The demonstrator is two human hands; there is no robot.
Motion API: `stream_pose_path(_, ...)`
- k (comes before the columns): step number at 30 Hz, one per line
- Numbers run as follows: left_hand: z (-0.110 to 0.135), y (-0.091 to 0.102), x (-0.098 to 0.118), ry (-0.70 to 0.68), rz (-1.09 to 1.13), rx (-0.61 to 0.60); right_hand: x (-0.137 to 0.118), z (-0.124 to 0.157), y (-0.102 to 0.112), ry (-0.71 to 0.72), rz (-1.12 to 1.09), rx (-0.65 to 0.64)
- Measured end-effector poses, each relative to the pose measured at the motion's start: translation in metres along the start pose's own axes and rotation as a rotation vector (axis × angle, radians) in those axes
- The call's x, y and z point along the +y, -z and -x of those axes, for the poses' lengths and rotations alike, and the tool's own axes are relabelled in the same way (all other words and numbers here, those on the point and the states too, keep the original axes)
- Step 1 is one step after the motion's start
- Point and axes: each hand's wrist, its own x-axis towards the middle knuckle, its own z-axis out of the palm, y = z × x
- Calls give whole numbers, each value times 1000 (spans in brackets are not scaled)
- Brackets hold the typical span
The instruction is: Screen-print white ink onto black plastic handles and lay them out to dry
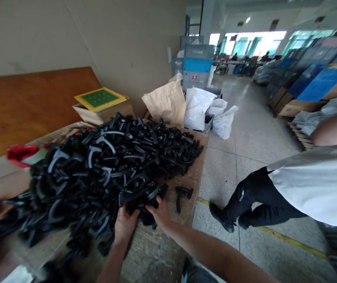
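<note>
A big heap of black, curved plastic parts (pixel 133 157) covers the table in front of me, some of them T-shaped with an arched arm. At its near edge, my left hand (pixel 125 225) is closed on black plastic parts, thumb towards the right. Close by on the right, my right hand (pixel 159 212) grips black plastic parts (pixel 145 196) of the same cluster. The pieces hide several of my fingertips, and I cannot tell how many parts are between the hands. One single black part (pixel 182 196) lies apart on the cardboard, right of my right hand.
Brown cardboard (pixel 153 251) covers the tabletop. Behind the heap stand a box with a green-and-yellow panel (pixel 100 99), a brown paper sack (pixel 167 101) and white bags (pixel 198 108). A person in a white shirt (pixel 318 173) stands on the floor at right. A red item (pixel 22 154) lies left.
</note>
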Motion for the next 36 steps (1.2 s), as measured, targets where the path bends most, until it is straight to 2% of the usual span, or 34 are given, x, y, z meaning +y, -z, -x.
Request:
stream_pose_path(3, 19, 21, -28, 95, -49, 24, -6, 12, -15, 112, 216, -139)
stream_pose_path(5, 28, 34, -47, 146, -106, 46, -10, 18, -19, 260, 315, -314)
stream_pose_path(7, 35, 44, -63, 205, -157, 31, -10, 19, -9, 428, 338, -484)
stream_pose_path(8, 38, 49, -69, 232, -174, 17, -7, 17, 2, 512, 316, -518)
stream_pose_path(9, 40, 52, -74, 251, -188, 14, 0, 13, 17, 588, 287, -493)
stream_pose_path(10, 42, 56, -77, 252, -203, 30, 9, 6, 35, 648, 254, -409)
stream_pose_path(12, 44, 61, -77, 225, -237, 130, 36, -13, 72, 662, 281, -68)
stream_pose_path(14, 41, 64, -71, 198, -252, 265, 68, -35, 96, 516, 386, 277)
stream_pose_path(15, 36, 65, -67, 183, -244, 320, 82, -44, 99, 444, 432, 367)
stream_pose_path(16, 30, 65, -63, 167, -228, 359, 93, -50, 96, 399, 467, 403)
stream_pose_path(17, 22, 64, -60, 143, -207, 383, 101, -53, 85, 380, 488, 390)
stream_pose_path(19, 4, 60, -56, 64, -161, 404, 106, -51, 49, 409, 493, 284)
stream_pose_path(22, -20, 48, -56, -67, -131, 411, 99, -35, -7, 467, 466, 169)
stream_pose_path(23, -26, 43, -58, -107, -137, 396, 97, -30, -19, 473, 461, 160)
stream_pose_path(25, -31, 30, -62, -154, -168, 341, 96, -23, -26, 483, 452, 142)
stream_pose_path(28, -28, 15, -68, -164, -231, 273, 97, -22, -8, 534, 447, 55)
stream_pose_path(31, -24, 15, -70, -166, -209, 271, 80, -33, 21, 620, 432, 10)
stream_pose_path(33, -27, 27, -68, -162, -147, 330, 49, -49, 34, 713, 382, 53)
stream_pose_path(36, -47, 64, -62, -149, -68, 536, -20, -91, 41, 873, 280, 148)
